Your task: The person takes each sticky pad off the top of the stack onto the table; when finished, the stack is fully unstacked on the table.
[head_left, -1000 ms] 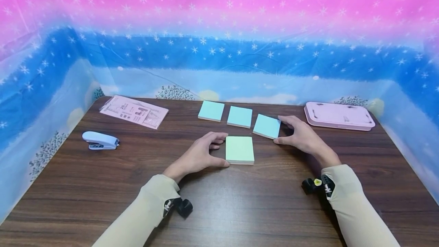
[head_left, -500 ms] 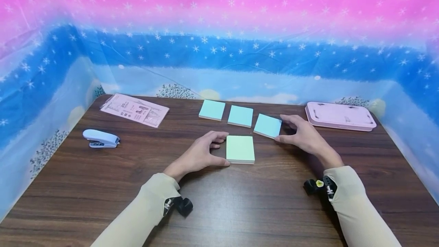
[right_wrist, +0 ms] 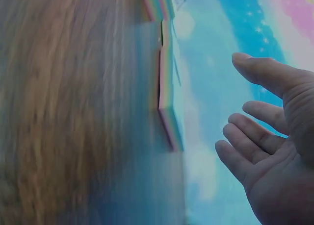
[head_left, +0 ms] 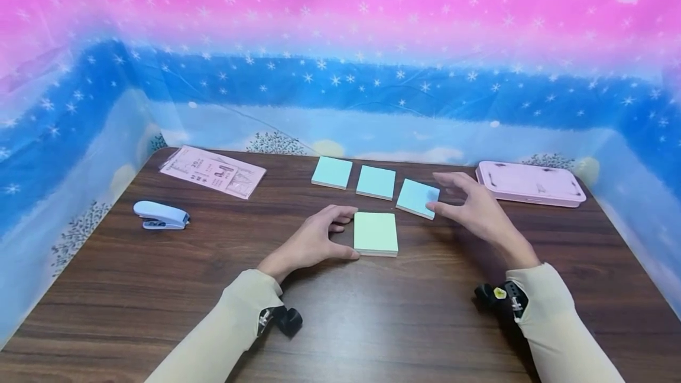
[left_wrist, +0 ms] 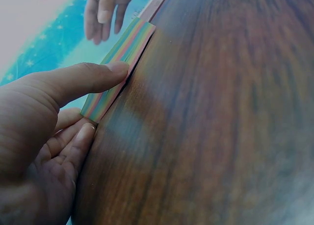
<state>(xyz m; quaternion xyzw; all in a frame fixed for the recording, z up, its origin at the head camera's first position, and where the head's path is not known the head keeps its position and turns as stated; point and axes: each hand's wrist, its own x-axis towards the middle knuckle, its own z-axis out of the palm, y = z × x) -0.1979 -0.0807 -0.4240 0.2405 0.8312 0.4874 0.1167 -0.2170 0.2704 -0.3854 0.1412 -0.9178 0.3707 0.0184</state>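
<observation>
My left hand grips the left side of a sticky note pad with a pale green top, thumb at its near edge and fingers at its far edge. In the left wrist view the thumb lies on the striped, many-coloured side of that pad. My right hand hovers with spread fingers just right of the rightmost blue-topped sticky note pad; the right wrist view shows it apart from the pads. Two more blue-topped pads, a middle one and a left one, lie in a slanting row behind.
A white-blue stapler stands at the left of the wooden table. Behind it lies a flat pink printed packet. At the back right is a pink case. A patterned cloth hangs around the table's back and sides.
My right hand has let go of the rightmost blue-topped pad and lifted away from it. The left hand stays at the green-topped pad. The head view has shifted slightly.
</observation>
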